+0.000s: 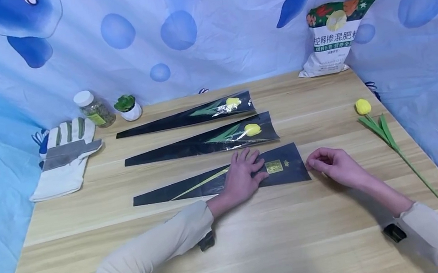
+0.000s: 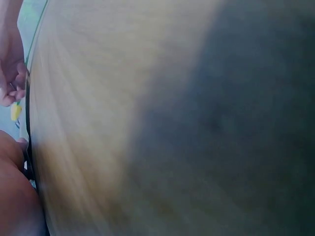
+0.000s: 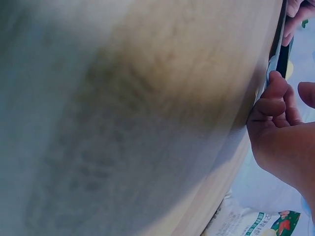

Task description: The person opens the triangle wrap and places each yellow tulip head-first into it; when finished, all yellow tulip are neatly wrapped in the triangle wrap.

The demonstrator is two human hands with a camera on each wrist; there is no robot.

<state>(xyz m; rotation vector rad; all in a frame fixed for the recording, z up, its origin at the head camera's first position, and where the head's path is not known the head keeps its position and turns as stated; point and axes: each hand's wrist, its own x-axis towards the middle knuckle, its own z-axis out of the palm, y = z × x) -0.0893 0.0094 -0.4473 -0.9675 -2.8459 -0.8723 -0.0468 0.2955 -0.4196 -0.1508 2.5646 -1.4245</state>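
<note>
My left hand (image 1: 242,176) rests with spread fingers on an unfilled black flower sleeve (image 1: 288,159) that has a gold label and a gold line. At the sleeve's wide right end, my right hand (image 1: 335,167) has its fingers curled and pinches the corner edge. In the right wrist view, the curled right fingers (image 3: 275,101) touch the sleeve's edge, and its exact hold is partly hidden. A single yellow artificial tulip (image 1: 385,133) with green leaves lies to the right of that hand. The left wrist view shows mostly blurred tabletop.
Two black sleeves, an upper one (image 1: 175,120) and a lower one (image 1: 175,149), each hold a yellow tulip. Behind stand a small potted succulent (image 1: 131,111), a lidded jar (image 1: 97,111) and a fertilizer bag (image 1: 333,43). White-grey gloves (image 1: 64,159) lie at the left edge.
</note>
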